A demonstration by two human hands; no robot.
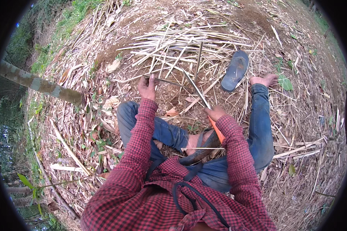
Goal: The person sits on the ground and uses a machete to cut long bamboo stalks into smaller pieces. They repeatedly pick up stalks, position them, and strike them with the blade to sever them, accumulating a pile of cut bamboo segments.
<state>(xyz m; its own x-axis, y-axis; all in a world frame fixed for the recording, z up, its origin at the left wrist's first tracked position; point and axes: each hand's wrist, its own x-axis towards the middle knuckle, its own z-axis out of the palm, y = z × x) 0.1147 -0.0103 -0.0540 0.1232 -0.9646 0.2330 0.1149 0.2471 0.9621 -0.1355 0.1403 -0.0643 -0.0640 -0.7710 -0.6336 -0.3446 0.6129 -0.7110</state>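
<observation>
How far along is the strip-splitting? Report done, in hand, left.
Done: a heap of pale split strips lies ahead. In hand: left hand grips a thin strip; right hand holds an orange-handled knife against it. Left: cannot tell; no unsplit stock is clearly visible.

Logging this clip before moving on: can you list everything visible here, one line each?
Thin pale bamboo strip: one, held by left hand, crossing the blade.
Long knife with orange handle: one, in right grip, blade over the strip.
Pile of pale split bamboo strips: many, ground ahead.
Upright dark stick: one, in the pile.
Dark blue sandal: one, beside right foot.
Grey-green trunk: one, left.
Left hand: one, closed on strip.
Right hand: one, closed on handle.
Bare right foot: one, on ground.
</observation>
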